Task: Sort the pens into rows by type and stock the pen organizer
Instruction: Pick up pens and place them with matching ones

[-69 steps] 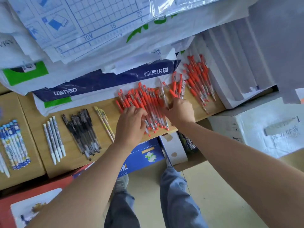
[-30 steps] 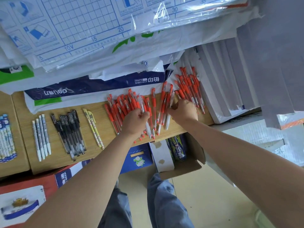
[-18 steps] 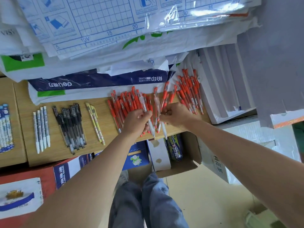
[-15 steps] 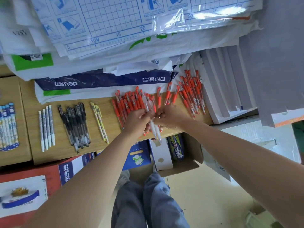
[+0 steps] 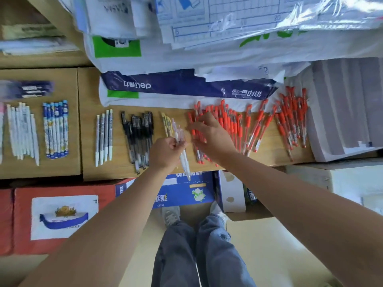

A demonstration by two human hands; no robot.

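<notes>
The left hand (image 5: 165,152) is gripping slim whitish pens (image 5: 185,162) at the front edge of the shelf (image 5: 269,151); the right hand (image 5: 209,134) is pressing straight fingers onto the red pens (image 5: 235,125). Touching a moment earlier, the hands are now sitting apart

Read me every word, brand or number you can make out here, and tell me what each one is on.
"deli": upside down on the navy paper pack.
"5", "20": on the blue-gridded sheet above.
Too blurred or small to read: the pack's Chinese print, the lettering on the blue box, the print on the blue-patterned pens.
</notes>
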